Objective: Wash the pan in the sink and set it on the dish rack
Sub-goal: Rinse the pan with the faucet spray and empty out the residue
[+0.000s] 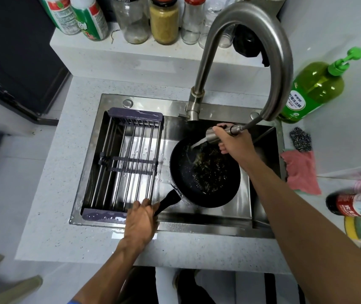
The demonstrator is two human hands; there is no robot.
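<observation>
A black pan [206, 172] lies in the steel sink [197, 223], with brown residue and water in it. My left hand [141, 218] grips the pan's black handle [168, 201] at the sink's front edge. My right hand [233, 139] holds the pulled-out spray head [215, 133] of the tall faucet [260, 36] over the pan's far rim. Water streams from the head into the pan. A dish rack [127, 165] of metal bars with purple ends spans the left half of the sink and holds nothing.
A green dish soap bottle [311, 88] stands right of the sink, with a steel scourer [300, 139] and a pink cloth [302, 172] nearer me. Jars and bottles [164, 18] line the ledge behind the faucet. More bottles lie at the right edge.
</observation>
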